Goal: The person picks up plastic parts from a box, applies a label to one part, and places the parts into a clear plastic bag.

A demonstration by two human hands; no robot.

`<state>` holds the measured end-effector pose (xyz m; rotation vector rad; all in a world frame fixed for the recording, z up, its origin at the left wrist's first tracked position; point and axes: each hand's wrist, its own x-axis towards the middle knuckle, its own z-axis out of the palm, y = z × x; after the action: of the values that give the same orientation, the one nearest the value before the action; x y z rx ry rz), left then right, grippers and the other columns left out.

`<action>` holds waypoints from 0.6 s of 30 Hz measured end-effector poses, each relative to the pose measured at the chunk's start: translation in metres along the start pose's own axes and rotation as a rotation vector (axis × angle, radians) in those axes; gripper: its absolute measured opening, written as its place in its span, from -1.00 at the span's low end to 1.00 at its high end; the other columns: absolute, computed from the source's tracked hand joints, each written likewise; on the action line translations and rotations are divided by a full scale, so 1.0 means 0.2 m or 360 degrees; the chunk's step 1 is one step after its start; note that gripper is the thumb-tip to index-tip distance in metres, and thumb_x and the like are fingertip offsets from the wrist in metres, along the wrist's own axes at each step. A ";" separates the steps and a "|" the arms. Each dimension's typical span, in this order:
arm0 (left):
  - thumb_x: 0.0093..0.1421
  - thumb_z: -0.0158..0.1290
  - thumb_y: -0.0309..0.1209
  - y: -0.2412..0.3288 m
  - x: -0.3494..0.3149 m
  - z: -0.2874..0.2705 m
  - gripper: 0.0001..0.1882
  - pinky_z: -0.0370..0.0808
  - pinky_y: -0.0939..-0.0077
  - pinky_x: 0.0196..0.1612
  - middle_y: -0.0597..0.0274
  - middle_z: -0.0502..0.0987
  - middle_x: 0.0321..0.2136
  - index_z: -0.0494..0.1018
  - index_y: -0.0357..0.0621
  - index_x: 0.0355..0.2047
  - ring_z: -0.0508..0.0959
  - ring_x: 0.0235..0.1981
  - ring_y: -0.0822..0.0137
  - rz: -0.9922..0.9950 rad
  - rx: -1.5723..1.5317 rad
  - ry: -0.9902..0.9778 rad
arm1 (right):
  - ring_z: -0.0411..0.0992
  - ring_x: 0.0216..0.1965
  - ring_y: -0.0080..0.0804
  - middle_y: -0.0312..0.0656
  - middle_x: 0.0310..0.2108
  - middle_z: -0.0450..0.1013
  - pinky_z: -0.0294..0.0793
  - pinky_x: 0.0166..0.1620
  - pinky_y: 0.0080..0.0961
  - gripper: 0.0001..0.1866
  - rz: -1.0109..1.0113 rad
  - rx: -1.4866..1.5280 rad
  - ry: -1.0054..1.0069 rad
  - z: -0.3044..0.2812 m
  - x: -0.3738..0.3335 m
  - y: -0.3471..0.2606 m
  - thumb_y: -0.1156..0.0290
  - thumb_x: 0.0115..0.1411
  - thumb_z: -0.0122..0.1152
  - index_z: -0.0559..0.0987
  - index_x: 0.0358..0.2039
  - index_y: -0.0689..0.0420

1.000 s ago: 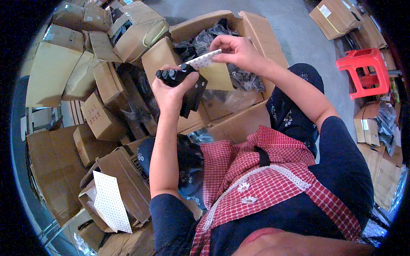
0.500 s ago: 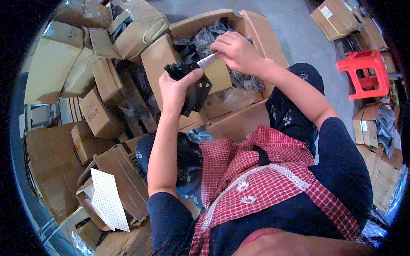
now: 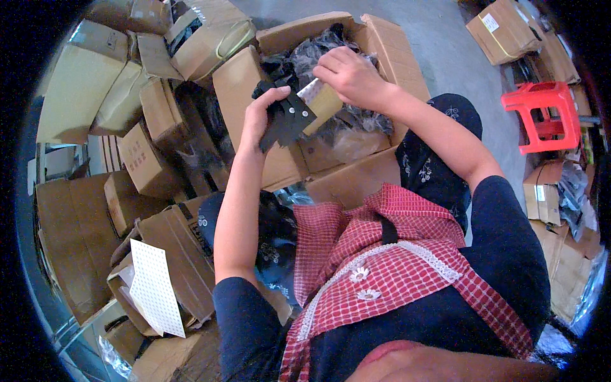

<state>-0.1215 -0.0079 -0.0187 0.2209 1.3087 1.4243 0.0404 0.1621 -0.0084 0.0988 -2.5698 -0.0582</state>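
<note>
A large open carton fills the upper centre. Over its left side, the left hand is clamped on black pieces; the right hand curls at a pale sheet (its pinch is hidden). Best keep the thumb clear of the white dots.

the apron is checked red and white, with white lace trim and white daisies. the trousers are dark with pale floral print, the strips black with white dots, the held sheet yellow and dotted white, the stool red.
</note>
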 end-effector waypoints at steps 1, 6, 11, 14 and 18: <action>0.10 0.13 -0.21 0.00 0.00 0.00 -0.69 0.56 0.45 -0.48 0.12 0.59 -0.47 0.48 -0.24 -0.33 0.59 -0.55 0.27 -0.0012 -0.0027 -0.0013 | 0.38 -0.13 -0.18 -0.19 -0.28 0.39 0.37 0.01 -0.29 -0.66 -0.0019 -0.0009 -0.0012 0.00 0.00 0.00 0.58 -0.17 0.21 0.48 -0.28 0.15; 0.12 0.12 -0.21 -0.05 0.06 -0.03 -0.70 0.59 0.40 -0.41 0.12 0.60 -0.46 0.48 -0.24 -0.33 0.60 -0.53 0.25 -0.0105 -0.0201 -0.0099 | 0.39 -0.15 -0.23 -0.22 -0.29 0.39 0.39 -0.01 -0.32 -0.72 -0.0114 -0.0056 0.0016 0.04 -0.04 0.00 0.52 -0.11 0.18 0.49 -0.29 0.13; 0.13 0.12 -0.20 -0.12 0.10 -0.07 -0.72 0.60 0.39 -0.38 0.15 0.60 -0.46 0.49 -0.17 -0.34 0.62 -0.48 0.25 -0.0049 -0.0337 -0.0101 | 0.40 -0.19 -0.30 -0.25 -0.33 0.39 0.41 -0.05 -0.37 -0.82 -0.0236 -0.0154 0.0025 0.09 -0.08 0.00 0.47 -0.04 0.15 0.50 -0.35 0.11; 0.14 0.12 -0.19 -0.16 0.13 -0.10 -0.73 0.61 0.42 -0.39 0.17 0.60 -0.45 0.48 -0.14 -0.34 0.62 -0.48 0.25 -0.0129 -0.0473 -0.0047 | 0.40 -0.21 -0.31 -0.28 -0.34 0.40 0.42 -0.07 -0.39 -0.84 -0.0329 -0.0116 0.0011 0.09 -0.11 0.00 0.47 -0.04 0.16 0.52 -0.37 0.10; 0.14 0.15 -0.14 -0.22 0.19 -0.17 -0.70 0.60 0.44 -0.44 0.19 0.60 -0.46 0.48 -0.11 -0.31 0.61 -0.52 0.29 -0.0113 -0.0445 0.0013 | 0.41 -0.24 -0.29 -0.27 -0.34 0.43 0.43 -0.11 -0.39 -0.83 -0.0245 0.0185 0.0012 0.10 -0.14 0.00 0.51 -0.05 0.22 0.53 -0.37 0.12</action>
<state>-0.1360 -0.0082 -0.0849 -0.0175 1.0978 1.5288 0.0537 0.1644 -0.0395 0.3397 -2.5527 0.0335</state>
